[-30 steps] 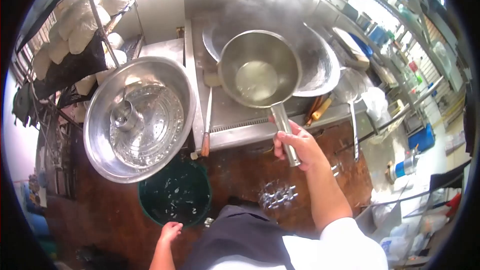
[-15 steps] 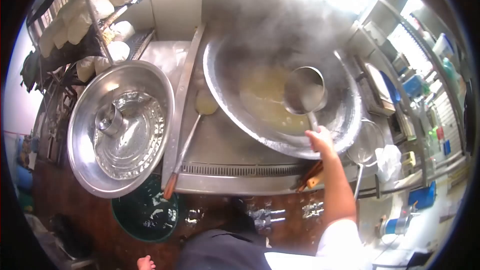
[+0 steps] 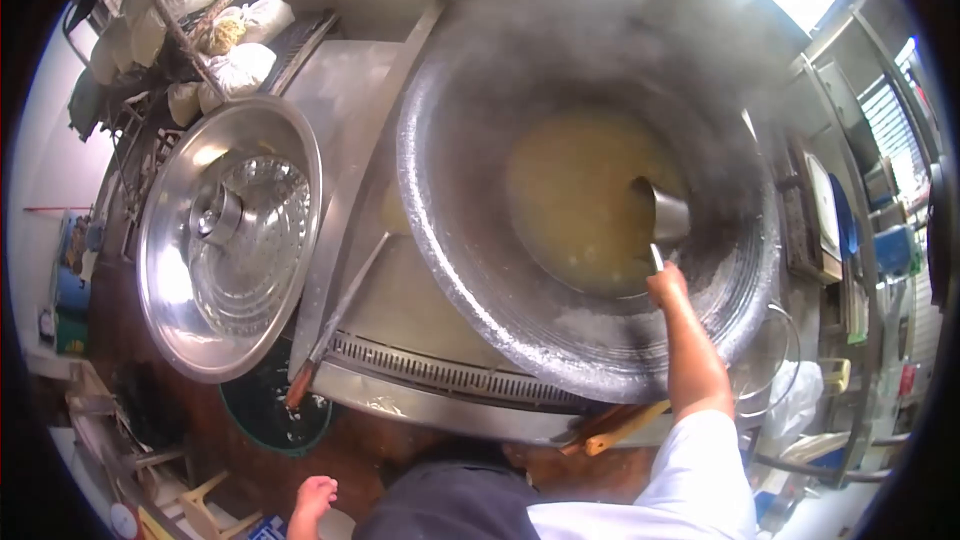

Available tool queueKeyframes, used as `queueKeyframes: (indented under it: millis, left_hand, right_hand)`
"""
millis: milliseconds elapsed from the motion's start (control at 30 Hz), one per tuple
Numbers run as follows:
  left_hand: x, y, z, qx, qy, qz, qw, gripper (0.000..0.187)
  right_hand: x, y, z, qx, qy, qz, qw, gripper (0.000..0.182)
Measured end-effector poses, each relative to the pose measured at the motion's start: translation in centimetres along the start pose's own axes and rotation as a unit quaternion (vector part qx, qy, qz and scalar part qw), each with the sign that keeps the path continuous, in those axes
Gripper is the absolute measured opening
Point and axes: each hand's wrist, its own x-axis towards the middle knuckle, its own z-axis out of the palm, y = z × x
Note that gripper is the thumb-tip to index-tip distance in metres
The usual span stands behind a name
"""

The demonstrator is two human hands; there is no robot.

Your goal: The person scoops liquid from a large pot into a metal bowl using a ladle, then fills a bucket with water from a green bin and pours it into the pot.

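Observation:
My right hand is closed round the handle of a metal ladle, over the near right part of a huge steaming pot. The ladle's bowl is tipped on its side at the edge of cloudy yellowish liquid in the pot. Low at the left, away from the pot, my left hand hangs with its fingers curled; whether it holds anything cannot be made out. A long-handled ladle lies on the steel counter left of the pot.
A wide steel basin at the left holds clear water and a small metal cup. Beneath it stands a dark green tub. Filled bags sit on a rack. A wire strainer and wooden handles are at the pot's right front.
The view has moved closer over the pot. My right hand has lowered the ladle toward the liquid and turned its bowl sideways. My left hand shows more at the bottom.

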Motion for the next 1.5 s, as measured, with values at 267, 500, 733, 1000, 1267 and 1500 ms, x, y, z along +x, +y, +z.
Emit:
queueKeyframes:
  millis: [267,500,733,1000,1267,1500]
  left_hand:
    - [-1.2,-2.9,1.5,-0.061,0.006,0.026,0.998,0.020]
    - [0.2,-9.9,0.2,-0.005,-0.045,-0.040,0.998,0.027]
    - [4.3,-14.5,-1.4,-0.143,-0.023,-0.077,0.986,0.028]
    - [4.7,-15.6,-1.1,-0.184,-0.026,-0.030,0.982,0.031]
    - [4.0,-22.0,-1.8,-0.184,-0.033,-0.092,0.978,0.035]
    - [5.2,-20.7,-3.1,-0.211,0.004,-0.065,0.975,0.026]
  right_hand:
    - [-6.6,-9.9,-2.0,0.232,-0.255,-0.014,0.939,0.020]
    - [-17.5,-11.4,-5.5,0.396,-0.389,-0.010,0.831,0.018]
    - [-28.1,-11.9,-8.4,0.465,-0.357,-0.100,0.804,0.020]
    - [-33.0,-12.8,-8.0,0.424,-0.255,-0.146,0.857,0.019]
    - [-35.5,-13.5,-7.6,0.399,-0.192,-0.152,0.884,0.021]
    - [-35.9,-13.6,-7.4,0.330,-0.152,-0.172,0.916,0.028]
